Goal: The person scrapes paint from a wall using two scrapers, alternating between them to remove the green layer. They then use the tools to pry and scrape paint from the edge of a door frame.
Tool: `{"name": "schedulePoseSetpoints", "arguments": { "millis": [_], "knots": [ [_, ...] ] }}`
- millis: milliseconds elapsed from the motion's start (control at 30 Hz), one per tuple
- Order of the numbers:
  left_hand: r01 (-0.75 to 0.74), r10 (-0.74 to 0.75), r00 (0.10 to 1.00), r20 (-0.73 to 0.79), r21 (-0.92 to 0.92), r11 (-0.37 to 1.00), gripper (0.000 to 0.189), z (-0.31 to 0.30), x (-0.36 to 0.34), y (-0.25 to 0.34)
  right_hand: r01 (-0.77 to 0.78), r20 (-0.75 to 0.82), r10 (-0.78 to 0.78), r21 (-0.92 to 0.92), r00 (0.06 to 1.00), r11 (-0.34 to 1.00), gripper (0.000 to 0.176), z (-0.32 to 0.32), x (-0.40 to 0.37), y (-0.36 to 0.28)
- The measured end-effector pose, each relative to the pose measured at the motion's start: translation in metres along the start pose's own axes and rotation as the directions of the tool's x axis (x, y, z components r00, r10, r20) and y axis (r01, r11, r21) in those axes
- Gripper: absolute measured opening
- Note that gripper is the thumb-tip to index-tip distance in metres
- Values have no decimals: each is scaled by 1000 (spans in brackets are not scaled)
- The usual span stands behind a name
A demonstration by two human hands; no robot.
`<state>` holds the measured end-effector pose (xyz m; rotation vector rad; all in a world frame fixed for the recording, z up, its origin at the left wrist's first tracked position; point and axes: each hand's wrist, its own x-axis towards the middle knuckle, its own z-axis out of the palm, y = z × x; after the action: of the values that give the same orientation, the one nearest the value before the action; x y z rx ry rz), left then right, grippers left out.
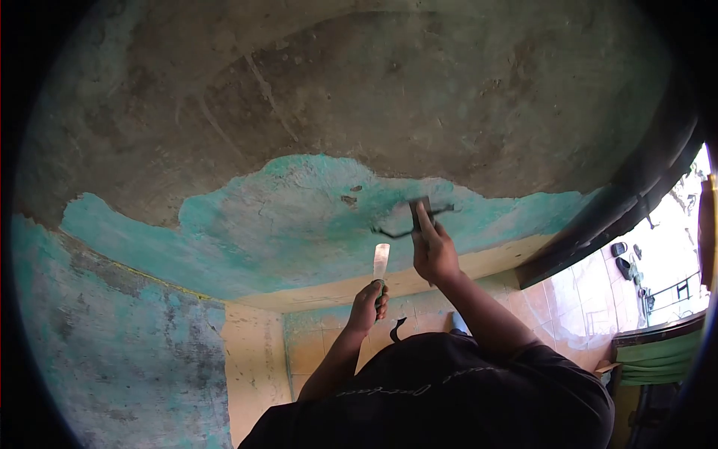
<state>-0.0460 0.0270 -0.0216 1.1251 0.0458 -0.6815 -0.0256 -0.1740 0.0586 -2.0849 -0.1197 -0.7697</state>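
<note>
Low in the middle, my left hand is wrapped round the handle of a scraper, its pale, flat blade pointing up. To its right and higher, my right hand grips a dark flat tool held up to the wall, slightly blurred. Flaking turquoise paint lies behind both hands, under a rough grey-brown bare surface. A thin dark curved piece shows beside the right hand's tool; whether it is part of the tool is unclear.
At the left stands a patchy blue wall beside a cream strip. A bright doorway at the right shows dark sandals on floor tiles. Green cloth hangs at the lower right. A small dark curved thing is near my shirt.
</note>
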Motion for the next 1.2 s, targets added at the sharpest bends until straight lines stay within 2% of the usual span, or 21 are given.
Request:
{"name": "schedulePoseSetpoints", "arguments": {
  "millis": [33,133,167,267,300,400,433,567,667,700,800,833,933,967,1067,1100,1200],
  "knots": [
    [-6,6,1000,-17,8,1000,30,0,-1,0,85,-31,-86,-26,996,996,54,5,-7,14],
    [-12,14,999,-46,27,1000,30,2,0,-1,110,-64,-106,63,992,992,54,-2,23,-19],
    [0,1,999,-47,28,1000,30,3,-1,-4,47,-38,-44,81,998,996,52,2,25,-25],
    [5,-5,999,-35,19,1000,30,1,-2,-5,174,-92,-170,38,981,984,52,5,13,-1],
    [3,-2,1000,-30,8,1000,30,-1,-3,-6,94,-33,-93,15,995,995,52,5,3,5],
    [6,-9,996,-91,-34,999,30,-4,-4,-11,-5,50,-3,168,999,986,51,-4,15,-8],
    [9,-12,996,-88,-32,999,30,-4,-3,-14,92,-2,-92,108,996,990,51,-5,29,-22],
    [3,-4,997,-71,-23,1000,30,-2,-4,-16,85,-30,-82,113,996,990,52,0,14,-2],
    [-2,-2,996,-94,-48,999,31,-2,-4,-16,135,4,-135,71,991,988,51,-1,4,13],
    [3,-9,995,-103,-55,998,31,-1,-4,-16,148,7,-151,162,989,976,51,-1,17,2],
    [-35,34,997,-62,-14,999,32,4,-1,-17,68,159,-83,97,984,993,52,0,34,-28],
    [-41,40,997,-58,-10,999,32,6,0,-16,185,64,-192,107,979,977,52,5,35,-23],
    [-75,74,995,-60,-21,997,32,12,-3,-4,105,87,-119,155,989,982,52,3,17,-8],
    [-89,86,994,-67,-39,995,32,13,-4,0,279,-65,-272,148,960,949,57,6,24,-9],
    [-133,130,987,-99,-21,991,32,13,-3,8,241,-10,-243,187,970,953,56,2,42,-28],
    [-147,146,983,-110,-2,989,32,13,-3,9,52,93,-78,259,993,964,51,2,42,-41],
    [-173,170,981,-93,-24,985,32,13,-3,21,225,12,-230,151,973,963,51,0,39,-26]
  ]
}}
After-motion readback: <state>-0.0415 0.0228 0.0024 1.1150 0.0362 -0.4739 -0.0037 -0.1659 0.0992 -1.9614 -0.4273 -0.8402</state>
